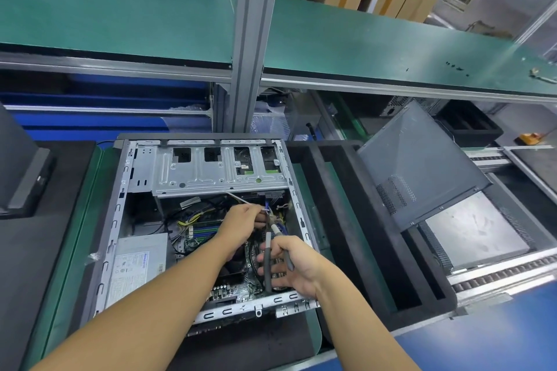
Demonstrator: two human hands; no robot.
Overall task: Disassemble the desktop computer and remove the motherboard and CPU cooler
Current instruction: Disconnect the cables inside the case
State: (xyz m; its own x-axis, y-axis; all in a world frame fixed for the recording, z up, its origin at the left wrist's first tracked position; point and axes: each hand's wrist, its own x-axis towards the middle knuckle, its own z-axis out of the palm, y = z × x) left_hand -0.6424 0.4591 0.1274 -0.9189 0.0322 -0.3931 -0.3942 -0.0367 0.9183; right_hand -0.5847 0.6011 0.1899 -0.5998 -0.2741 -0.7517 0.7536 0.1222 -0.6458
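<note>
Closed round the two grey handles of one pair of cutters [268,262], my right grip [297,265] points the nose at the wiring, ready to snip. Just beyond, my left grip [241,220] pinches one thin white tie [241,200], lifting it, I judge, to give the blades room. Both work inside the open computer case [120,220] on the table [75,235], where the motherboard [241,286] lies beside one power supply [135,268]. Farther right, one detached side panel [416,166] leans.
</note>
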